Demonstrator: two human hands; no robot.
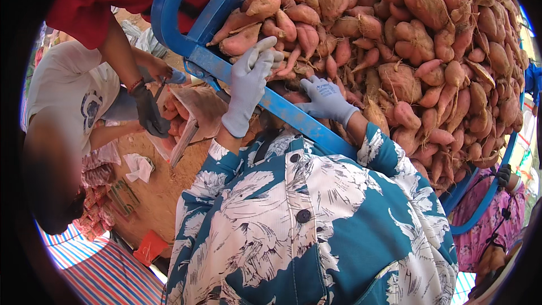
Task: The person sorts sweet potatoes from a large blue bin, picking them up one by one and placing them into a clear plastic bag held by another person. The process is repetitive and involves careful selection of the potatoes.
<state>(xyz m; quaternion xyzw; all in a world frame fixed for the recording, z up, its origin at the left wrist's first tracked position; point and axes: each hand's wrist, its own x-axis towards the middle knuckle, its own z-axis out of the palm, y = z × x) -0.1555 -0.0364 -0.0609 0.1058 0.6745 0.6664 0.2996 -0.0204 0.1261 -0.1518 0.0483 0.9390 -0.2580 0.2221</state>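
A large heap of reddish sweet potatoes (398,72) fills the top right, behind a blue metal frame rail (296,114). My left hand (250,84), in a pale grey glove, is raised over the rail at the heap's near left edge. Its fingers point up beside the roots, and whether they grip anything cannot be told. To its right, my right hand (326,97), gloved alike, reaches across the rail and rests palm down on the sweet potatoes. Its fingers are spread, with no root seen held in them.
At left, a person in a white shirt (80,89) and a person in red (97,4) work by an open box of sweet potatoes (178,118). Another person in pink (487,220) stands at the right. A red-and-blue striped sheet (110,271) lies lower left.
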